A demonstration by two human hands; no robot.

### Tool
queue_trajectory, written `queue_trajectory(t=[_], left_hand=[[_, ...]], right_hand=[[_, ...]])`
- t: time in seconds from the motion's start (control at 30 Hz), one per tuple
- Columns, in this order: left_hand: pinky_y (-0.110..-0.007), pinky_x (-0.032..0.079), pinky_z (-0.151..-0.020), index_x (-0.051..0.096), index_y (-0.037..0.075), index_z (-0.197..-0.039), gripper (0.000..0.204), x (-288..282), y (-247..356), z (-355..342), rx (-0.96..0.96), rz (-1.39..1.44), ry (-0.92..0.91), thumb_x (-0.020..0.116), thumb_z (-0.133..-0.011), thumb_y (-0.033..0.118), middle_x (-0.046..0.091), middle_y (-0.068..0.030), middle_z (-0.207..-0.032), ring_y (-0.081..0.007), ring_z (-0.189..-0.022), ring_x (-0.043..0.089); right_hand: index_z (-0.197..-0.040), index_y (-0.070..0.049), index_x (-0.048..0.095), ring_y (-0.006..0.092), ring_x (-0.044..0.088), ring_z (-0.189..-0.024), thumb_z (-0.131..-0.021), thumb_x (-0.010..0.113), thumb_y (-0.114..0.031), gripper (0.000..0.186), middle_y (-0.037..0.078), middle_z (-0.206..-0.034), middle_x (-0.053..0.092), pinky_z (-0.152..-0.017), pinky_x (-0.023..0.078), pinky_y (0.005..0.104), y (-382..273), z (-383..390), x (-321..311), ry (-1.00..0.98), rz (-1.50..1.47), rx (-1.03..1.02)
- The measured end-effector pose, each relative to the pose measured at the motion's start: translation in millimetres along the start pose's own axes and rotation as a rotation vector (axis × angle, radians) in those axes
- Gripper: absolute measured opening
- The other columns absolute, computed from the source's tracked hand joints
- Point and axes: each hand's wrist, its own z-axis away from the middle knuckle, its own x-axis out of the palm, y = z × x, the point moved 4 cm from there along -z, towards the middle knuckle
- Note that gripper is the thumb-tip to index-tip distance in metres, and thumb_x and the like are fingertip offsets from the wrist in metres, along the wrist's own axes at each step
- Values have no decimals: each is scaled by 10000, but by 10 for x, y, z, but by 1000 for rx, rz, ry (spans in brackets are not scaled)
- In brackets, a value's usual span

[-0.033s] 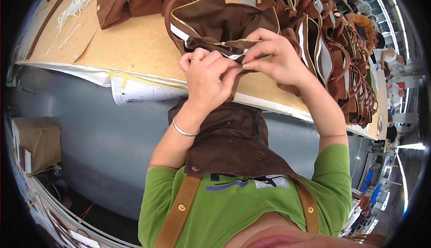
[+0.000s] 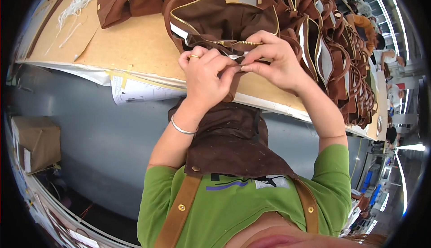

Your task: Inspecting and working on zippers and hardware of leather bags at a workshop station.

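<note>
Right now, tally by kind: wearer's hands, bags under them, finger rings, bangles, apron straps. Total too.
Hands: 2, left hand and right hand
Open brown bag at the fingers: 1
Gold ring, on the left hand: 1
Silver bangle, on the left wrist: 1
Tan straps: 2
Total: 7

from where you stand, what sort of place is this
Likely a bag workshop or factory: many similar brown bags crowd parts of the table, one open bag sits near its edge, and white string lies loose.
</note>
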Motion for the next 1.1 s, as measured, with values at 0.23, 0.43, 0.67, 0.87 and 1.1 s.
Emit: queue_trajectory(t=[0.23, 0.43, 0.67, 0.87, 1.1], left_hand=[[-390, 307, -880, 712, 172, -850, 121, -141, -3, 14, 42, 21, -129, 750, -747, 223, 597, 37, -750, -185, -830, 527], [-371, 307, -847, 662, 154, -828, 100, -217, 38, 38, 28, 54, -119, 729, -758, 182, 627, 33, -910, -158, -788, 559], [-351, 312, -816, 645, 145, -879, 90, -219, -3, -26, -5, 111, -72, 692, -803, 161, 610, 17, -1079, -153, -801, 585], [-357, 318, -814, 678, 153, -918, 101, -274, -51, -83, -113, 138, -107, 689, -826, 192, 556, -16, -978, -182, -833, 565], [-377, 299, -843, 715, 174, -864, 242, -249, -19, -64, -74, 44, -238, 816, -687, 305, 489, -1, -922, -159, -884, 519]], right_hand=[[-1063, -18, 579, 94, 580, -812, -864, 707, -198, 297, 35, -938, 624, -706, 476, 255, -65, -223, -126, 79, -189, 192], [-971, -24, 577, 43, 546, -771, -840, 710, -74, 194, 7, -949, 595, -654, 450, 207, 142, -452, -277, -404, 165, 524], [-862, -71, 457, 22, 525, -795, -918, 659, -103, 212, -47, -858, 562, -662, 440, 213, 185, -392, -52, -415, -525, 466], [-899, -19, 562, 44, 493, -794, -919, 654, -141, 154, -24, -816, 584, -717, 446, 222, 184, -444, -112, -432, -197, 474], [-994, 11, 691, 61, 548, -794, -885, 649, -76, 145, 2, -826, 666, -762, 466, 246, 162, -459, -126, -601, -155, 354]])
